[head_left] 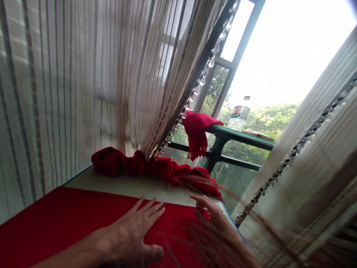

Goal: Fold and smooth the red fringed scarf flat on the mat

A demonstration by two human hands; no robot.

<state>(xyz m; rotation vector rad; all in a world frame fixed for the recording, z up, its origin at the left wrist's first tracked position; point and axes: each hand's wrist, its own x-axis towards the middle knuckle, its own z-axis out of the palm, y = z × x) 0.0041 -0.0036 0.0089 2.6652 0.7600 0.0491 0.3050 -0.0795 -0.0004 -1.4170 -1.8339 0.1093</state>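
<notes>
Pale tabletop (119, 185), smooth red cloth (80, 214), flat

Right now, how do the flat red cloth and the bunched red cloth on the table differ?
The flat red cloth is spread smooth, while the bunched red cloth is crumpled into a long, lumpy roll.
The flat cloth covers a broad near area, with the left hand over it; the bunched cloth lines the far edge, beyond the fingers.
Both are red and lie on the pale tabletop.
</notes>
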